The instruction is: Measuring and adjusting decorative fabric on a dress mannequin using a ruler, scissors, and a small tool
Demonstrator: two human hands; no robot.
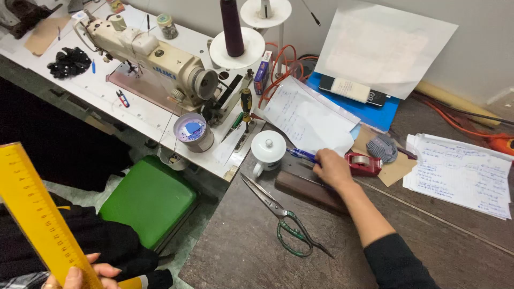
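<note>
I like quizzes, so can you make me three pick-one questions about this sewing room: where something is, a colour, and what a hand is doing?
1. Where do the scissors lie?
A. on the dark table, near the right hand
B. on the green stool
C. on the sewing machine

2. What colour is the ruler?
A. red
B. yellow
C. white

3. What is the left hand doing?
A. resting flat on the table
B. holding the ruler
C. pressing the mug's lid

Answers: 1 A, the scissors rest on the dark table just left of the right hand. 2 B, the ruler is plainly yellow. 3 B, the left hand's fingers wrap the ruler's lower end.
</note>
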